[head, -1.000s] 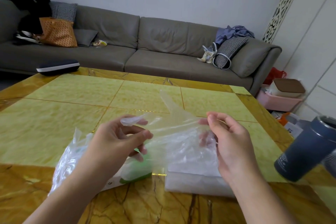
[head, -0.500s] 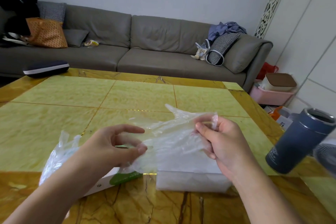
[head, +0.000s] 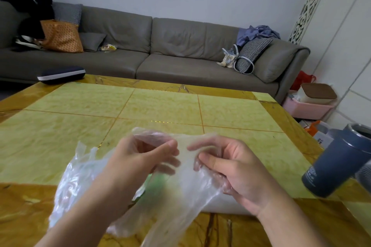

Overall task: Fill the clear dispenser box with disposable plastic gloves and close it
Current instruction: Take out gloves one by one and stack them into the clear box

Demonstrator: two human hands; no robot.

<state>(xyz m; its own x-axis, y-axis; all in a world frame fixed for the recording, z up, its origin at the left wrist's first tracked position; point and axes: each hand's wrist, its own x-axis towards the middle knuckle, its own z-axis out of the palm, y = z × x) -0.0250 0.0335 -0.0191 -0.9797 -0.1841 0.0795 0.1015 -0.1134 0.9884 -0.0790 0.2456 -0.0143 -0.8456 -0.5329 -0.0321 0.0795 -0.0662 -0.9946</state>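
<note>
A thin clear plastic glove (head: 180, 190) hangs between my two hands above the table's near edge. My left hand (head: 138, 158) pinches its upper left part with thumb and fingers. My right hand (head: 226, 168) grips its right side, fingers curled into the film. Under the glove lies the clear dispenser box (head: 224, 206), mostly hidden, only its pale lower right side showing. To the left sits a crumpled clear bag of gloves (head: 76, 178) with a green-printed pack (head: 156, 184) showing through the film.
A dark blue tumbler (head: 337, 162) stands at the table's right edge, close to my right forearm. The yellow marble table (head: 160, 106) stretches ahead. A dark case (head: 61, 75) lies at its far left corner; a grey sofa (head: 180, 60) stands beyond.
My hands have come closer together and lower, gathering the glove that was stretched out between them. The glove now droops toward the near table edge.
</note>
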